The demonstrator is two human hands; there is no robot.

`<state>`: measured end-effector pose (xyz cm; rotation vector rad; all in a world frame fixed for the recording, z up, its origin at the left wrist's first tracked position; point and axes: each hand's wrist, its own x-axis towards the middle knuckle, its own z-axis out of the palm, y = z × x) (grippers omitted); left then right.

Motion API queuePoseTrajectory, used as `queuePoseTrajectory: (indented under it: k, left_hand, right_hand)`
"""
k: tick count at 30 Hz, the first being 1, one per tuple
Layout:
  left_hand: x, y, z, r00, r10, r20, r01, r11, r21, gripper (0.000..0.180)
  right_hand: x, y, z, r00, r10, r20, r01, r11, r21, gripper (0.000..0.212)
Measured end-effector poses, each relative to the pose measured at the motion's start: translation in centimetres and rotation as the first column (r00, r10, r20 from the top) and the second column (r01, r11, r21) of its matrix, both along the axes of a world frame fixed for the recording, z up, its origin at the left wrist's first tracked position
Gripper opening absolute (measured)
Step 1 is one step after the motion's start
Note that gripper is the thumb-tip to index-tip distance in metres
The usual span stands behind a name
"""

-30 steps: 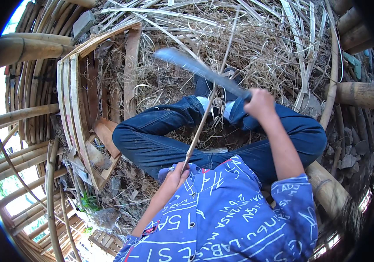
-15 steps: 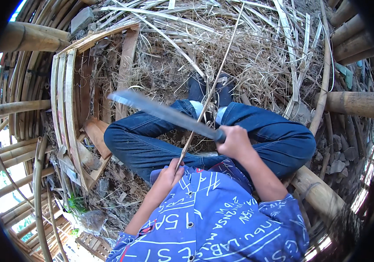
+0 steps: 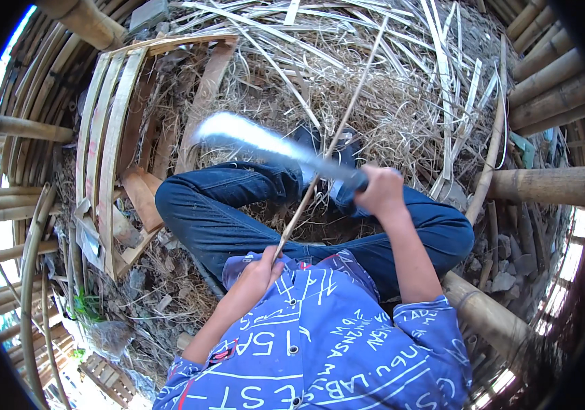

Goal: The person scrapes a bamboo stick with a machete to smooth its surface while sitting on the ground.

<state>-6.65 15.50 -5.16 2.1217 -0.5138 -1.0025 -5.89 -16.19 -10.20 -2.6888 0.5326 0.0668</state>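
Observation:
A large knife, a machete with a broad blade [image 3: 258, 141] and dark handle, is gripped in my right hand [image 3: 382, 191] above my knees. Glare and motion blur hide the blade's edge. My left hand [image 3: 262, 272], held at my waist, is closed around the near end of a long thin bamboo strip [image 3: 347, 116]. From there the strip slants away to the far right, between my feet. The blade crosses over the strip in this view; whether they touch I cannot tell.
Curled shavings and split strips [image 3: 292, 61] litter the ground ahead. A wooden slatted crate [image 3: 111, 130] stands at the left. Thick bamboo poles [image 3: 545, 186] jut in from the right, with stones [image 3: 504, 273] near them. My bent legs [image 3: 217, 219] frame the work area.
The machete and my right hand have shifted up and slightly right, and the blade now catches bright light. My left hand still holds the strip. The whole view has tilted a little.

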Motion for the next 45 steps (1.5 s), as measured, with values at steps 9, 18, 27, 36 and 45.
queuePoseTrajectory:
  k: [9, 18, 27, 36, 45]
  left_hand:
    - [-0.8, -0.4, -0.5, 0.994, -0.034, 0.101, 0.028, 0.997, 0.068, 0.031]
    - [1.5, -3.0, 0.5, 0.987, 0.159, -0.009, -0.159, 0.987, -0.005, 0.035]
    - [1.0, -3.0, 0.7, 0.981, 0.18, 0.071, -0.18, 0.984, -0.007, 0.032]
    - [0.8, -2.9, 1.4, 0.999, 0.01, 0.046, -0.011, 0.999, 0.032, 0.037]
    - [0.4, -2.4, 1.5, 0.997, -0.077, 0.027, 0.073, 0.992, 0.102, 0.04]
  right_hand:
    - [-1.3, -8.9, 0.8, 0.948, -0.317, -0.024, 0.313, 0.944, -0.099, 0.02]
    - [-4.4, 6.2, 3.6, 0.993, 0.046, 0.106, -0.071, 0.966, 0.247, 0.014]
    - [-3.5, 5.2, 3.4, 0.988, 0.132, -0.084, -0.126, 0.99, 0.07, 0.022]
    - [-2.4, -1.8, -1.5, 0.991, -0.11, -0.082, 0.109, 0.994, -0.014, 0.017]
    - [-1.0, -10.7, -1.7, 0.919, -0.386, -0.081, 0.381, 0.922, -0.071, 0.017]
